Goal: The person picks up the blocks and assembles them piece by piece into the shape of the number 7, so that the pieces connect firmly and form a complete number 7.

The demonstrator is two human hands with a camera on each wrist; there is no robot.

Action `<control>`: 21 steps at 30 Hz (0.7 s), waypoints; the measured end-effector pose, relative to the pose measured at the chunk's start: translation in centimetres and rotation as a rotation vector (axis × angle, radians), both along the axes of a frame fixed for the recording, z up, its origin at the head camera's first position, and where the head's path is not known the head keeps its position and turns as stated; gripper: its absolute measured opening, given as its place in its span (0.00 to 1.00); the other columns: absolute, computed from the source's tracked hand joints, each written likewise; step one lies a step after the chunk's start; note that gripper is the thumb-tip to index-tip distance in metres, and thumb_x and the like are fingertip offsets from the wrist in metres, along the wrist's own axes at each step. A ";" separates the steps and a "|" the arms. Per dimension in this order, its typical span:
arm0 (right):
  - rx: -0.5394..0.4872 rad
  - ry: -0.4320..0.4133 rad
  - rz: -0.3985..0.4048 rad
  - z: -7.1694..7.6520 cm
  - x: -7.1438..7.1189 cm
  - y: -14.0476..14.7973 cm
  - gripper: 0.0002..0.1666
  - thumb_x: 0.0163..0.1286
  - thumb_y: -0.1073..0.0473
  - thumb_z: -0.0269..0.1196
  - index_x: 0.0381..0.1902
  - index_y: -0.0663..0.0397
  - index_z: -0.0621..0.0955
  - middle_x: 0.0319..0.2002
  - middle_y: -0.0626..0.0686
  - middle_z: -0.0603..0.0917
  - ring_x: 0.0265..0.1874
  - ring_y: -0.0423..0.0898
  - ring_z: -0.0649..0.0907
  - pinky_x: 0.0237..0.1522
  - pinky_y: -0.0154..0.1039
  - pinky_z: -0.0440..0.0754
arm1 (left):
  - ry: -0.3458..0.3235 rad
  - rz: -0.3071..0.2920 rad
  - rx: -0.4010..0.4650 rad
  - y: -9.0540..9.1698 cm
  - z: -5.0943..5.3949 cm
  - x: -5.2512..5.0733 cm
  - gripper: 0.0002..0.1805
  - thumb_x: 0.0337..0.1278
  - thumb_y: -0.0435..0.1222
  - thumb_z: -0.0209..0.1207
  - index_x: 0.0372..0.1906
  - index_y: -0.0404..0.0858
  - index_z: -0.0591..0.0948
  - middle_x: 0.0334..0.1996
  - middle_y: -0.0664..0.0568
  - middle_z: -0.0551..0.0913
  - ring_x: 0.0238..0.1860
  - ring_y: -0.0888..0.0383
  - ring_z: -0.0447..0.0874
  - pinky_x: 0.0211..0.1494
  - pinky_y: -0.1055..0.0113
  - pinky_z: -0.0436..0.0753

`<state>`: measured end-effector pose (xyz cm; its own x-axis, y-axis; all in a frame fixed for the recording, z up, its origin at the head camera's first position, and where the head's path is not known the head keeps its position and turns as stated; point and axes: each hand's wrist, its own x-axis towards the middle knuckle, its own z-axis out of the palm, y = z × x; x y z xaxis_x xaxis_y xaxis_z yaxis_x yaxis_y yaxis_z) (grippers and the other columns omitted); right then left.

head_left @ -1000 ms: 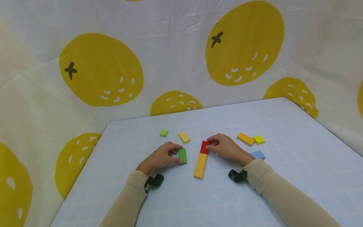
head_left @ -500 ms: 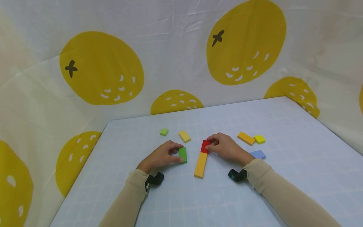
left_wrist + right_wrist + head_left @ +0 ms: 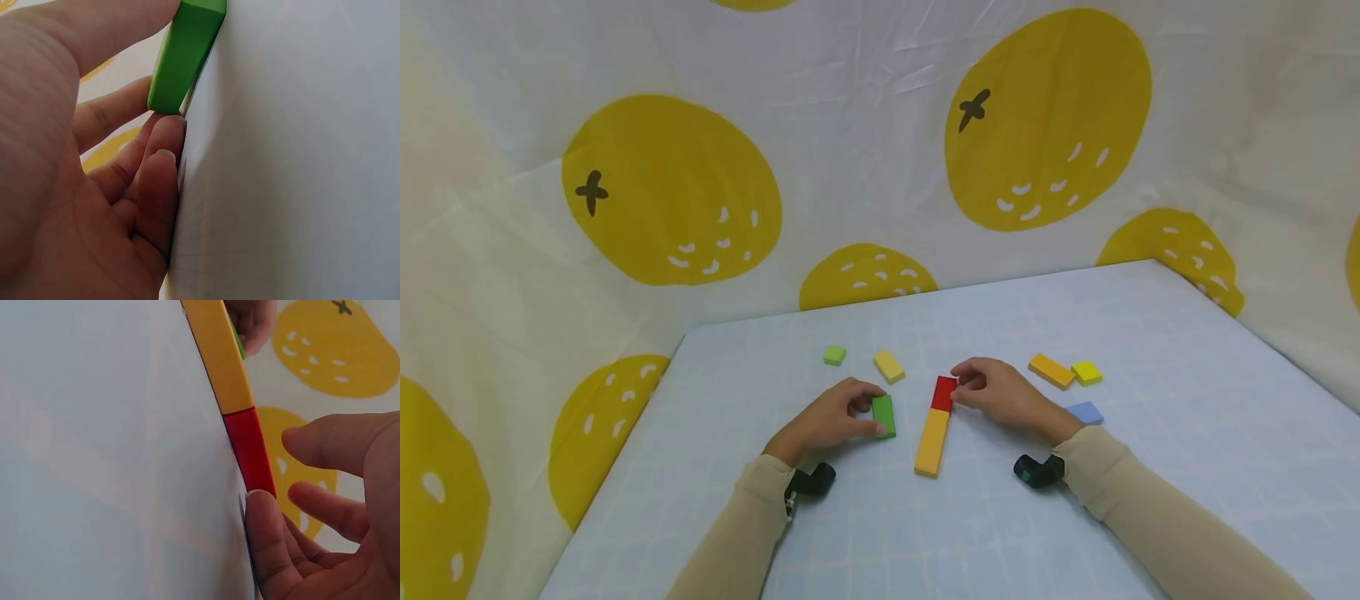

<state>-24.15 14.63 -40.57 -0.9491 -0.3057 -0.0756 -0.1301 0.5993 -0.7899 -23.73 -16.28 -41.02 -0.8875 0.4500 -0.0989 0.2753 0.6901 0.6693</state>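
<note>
My left hand holds the green block by its two ends, between thumb and fingers, flat on the table. In the left wrist view the green block shows between thumb and a fingertip. To its right a red block lies end to end with an orange block. My right hand is beside the red block. The right wrist view has its thumb and index finger apart from the red block, with another fingertip at the block's far end.
Behind the hands lie a light green block and a pale yellow block. At the right are an orange-yellow block, a bright yellow block and a blue block, partly behind the right wrist. Fruit-patterned cloth hangs behind the table.
My right hand has loosened from the red block and shifted slightly to the right. The left hand stays on the green block, and the blocks look unmoved.
</note>
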 end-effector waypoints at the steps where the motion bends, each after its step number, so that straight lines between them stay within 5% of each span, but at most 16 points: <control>1: 0.007 0.003 -0.001 0.0 0.2 0.1 0.25 0.68 0.52 0.68 0.60 0.51 0.79 0.50 0.50 0.81 0.46 0.47 0.80 0.49 0.42 0.83 | -0.001 0.000 0.000 0.0 0.0 0.0 0.31 0.52 0.52 0.73 0.61 0.50 0.79 0.49 0.58 0.77 0.49 0.57 0.73 0.57 0.59 0.75; 14: -0.023 0.039 -0.027 0.4 1.6 2.7 0.20 0.70 0.52 0.66 0.56 0.52 0.81 0.44 0.49 0.83 0.37 0.47 0.82 0.42 0.40 0.83 | 0.005 -0.006 0.023 0.2 0.1 0.5 0.29 0.51 0.48 0.74 0.59 0.49 0.77 0.47 0.59 0.78 0.49 0.57 0.74 0.57 0.59 0.75; 21: -0.012 0.129 -0.038 1.0 2.0 5.2 0.21 0.71 0.50 0.65 0.56 0.56 0.81 0.45 0.49 0.84 0.41 0.47 0.81 0.44 0.40 0.81 | -0.003 -0.004 0.020 0.4 0.2 0.4 0.29 0.53 0.48 0.73 0.59 0.49 0.76 0.47 0.60 0.78 0.49 0.58 0.75 0.57 0.60 0.76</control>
